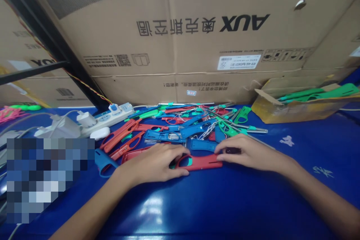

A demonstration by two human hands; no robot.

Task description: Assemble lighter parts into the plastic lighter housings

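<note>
A red plastic lighter handle (206, 162) with a finger loop and a green trigger piece lies level in front of me, low over the blue table. My left hand (159, 163) grips its loop end between thumb and fingers. At the opposite end, the fingertips of my right hand (247, 152) pinch the narrow tip. A dark, rounded object (233, 150), perhaps a tool handle, shows inside the curl of my right hand; its remainder is hidden. Just behind the red handle rests a blue lighter handle half (203, 144).
Behind my hands spreads a pile of lighter parts (194, 120), with metal tubes and white wires. An open carton (295, 108) holding green handles stands right. Left are a power strip (108, 120) with plugs and cables. A large cardboard box (180, 56) stands at the back.
</note>
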